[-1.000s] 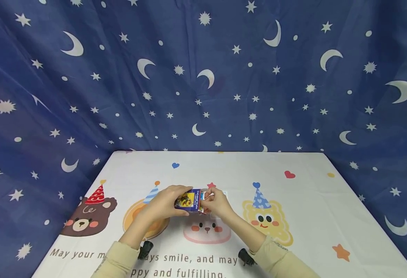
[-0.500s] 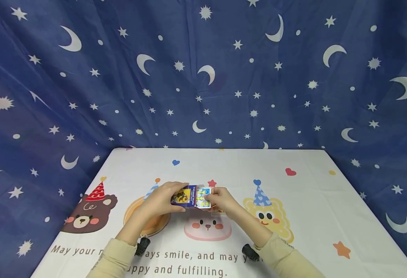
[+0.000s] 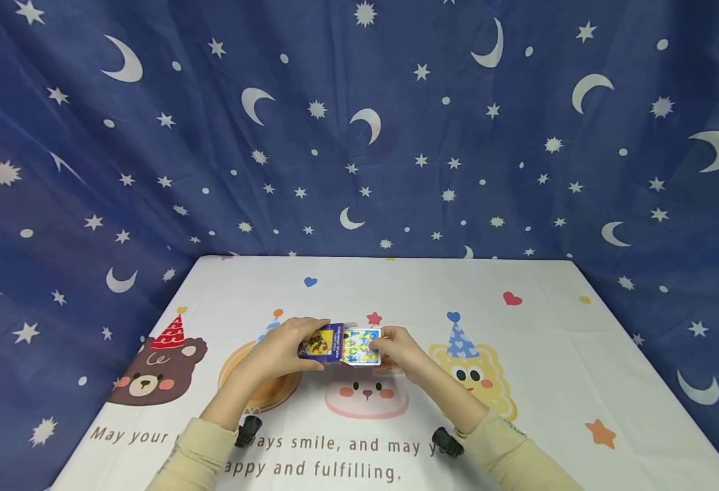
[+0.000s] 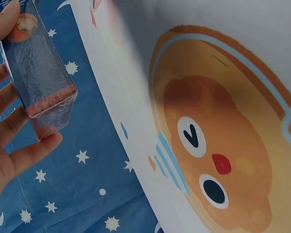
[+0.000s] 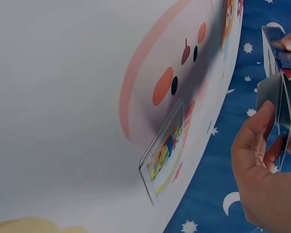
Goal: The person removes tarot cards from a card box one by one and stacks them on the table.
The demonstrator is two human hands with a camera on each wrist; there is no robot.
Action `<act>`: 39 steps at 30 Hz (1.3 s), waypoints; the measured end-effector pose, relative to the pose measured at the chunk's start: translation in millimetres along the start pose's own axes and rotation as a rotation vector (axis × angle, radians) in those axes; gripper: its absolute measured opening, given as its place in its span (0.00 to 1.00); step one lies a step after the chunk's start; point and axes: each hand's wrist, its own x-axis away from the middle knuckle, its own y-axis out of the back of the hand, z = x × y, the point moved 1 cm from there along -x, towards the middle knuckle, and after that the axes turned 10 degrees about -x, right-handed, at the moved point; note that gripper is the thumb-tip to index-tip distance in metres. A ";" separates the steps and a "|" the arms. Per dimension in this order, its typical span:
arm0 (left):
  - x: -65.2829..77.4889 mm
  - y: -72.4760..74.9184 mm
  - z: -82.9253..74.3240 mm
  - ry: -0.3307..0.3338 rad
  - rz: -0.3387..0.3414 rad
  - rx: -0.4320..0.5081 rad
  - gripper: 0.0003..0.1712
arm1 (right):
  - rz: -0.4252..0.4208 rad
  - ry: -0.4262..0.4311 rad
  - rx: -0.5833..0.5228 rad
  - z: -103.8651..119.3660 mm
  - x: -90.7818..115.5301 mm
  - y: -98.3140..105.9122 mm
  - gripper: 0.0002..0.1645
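Note:
My left hand (image 3: 282, 351) grips a dark blue tarot card box (image 3: 319, 343) with a yellow picture panel, tilted above the table. From its right end sticks out a bundle of colourful, white-edged cards (image 3: 356, 346). My right hand (image 3: 401, 349) pinches the outer end of these cards between thumb and fingers. In the left wrist view, fingers and thumb lie along the box (image 4: 43, 73), whose far end faces the camera. In the right wrist view, the box's end flap stands near my right fingers. A flat stack of cards (image 5: 165, 155) lies on the table below, mostly hidden by my right hand in the head view.
The white tablecloth (image 3: 549, 354) carries printed cartoon figures and lettering. A dark blue curtain (image 3: 359, 157) with stars and moons hangs behind and at both sides. Black devices (image 3: 447, 442) are strapped near both wrists.
My right hand has drawn the bundle of cards out to the right, so more of their faces shows. The left hand and box have shifted slightly left. The head view has tilted a little.

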 end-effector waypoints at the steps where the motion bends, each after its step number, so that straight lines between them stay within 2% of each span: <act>1: 0.6 0.7 0.7 0.005 0.002 0.000 0.45 | 0.002 -0.005 -0.004 0.3 0.3 0.9 0.14; 8: 5.9 0.9 5.4 0.006 0.009 -0.011 0.45 | 0.016 -0.023 -0.021 0.3 4.2 7.2 0.18; 15: 10.1 -0.1 6.8 0.036 0.018 0.014 0.45 | 0.002 -0.030 -0.068 2.5 5.9 21.1 0.18; 18: 11.7 0.9 7.6 0.043 0.018 0.015 0.44 | 0.016 -0.012 -0.079 5.2 5.9 27.3 0.17; 24: 14.4 1.9 10.5 0.057 0.016 0.009 0.44 | 0.017 0.039 -0.033 13.6 5.8 37.7 0.15; 32: 17.9 1.3 13.3 0.070 0.003 0.006 0.44 | 0.040 0.078 -0.042 20.0 4.1 46.1 0.22; 39: 22.0 0.3 13.5 0.104 0.008 0.021 0.44 | 0.025 0.066 -0.026 20.0 1.7 48.1 0.26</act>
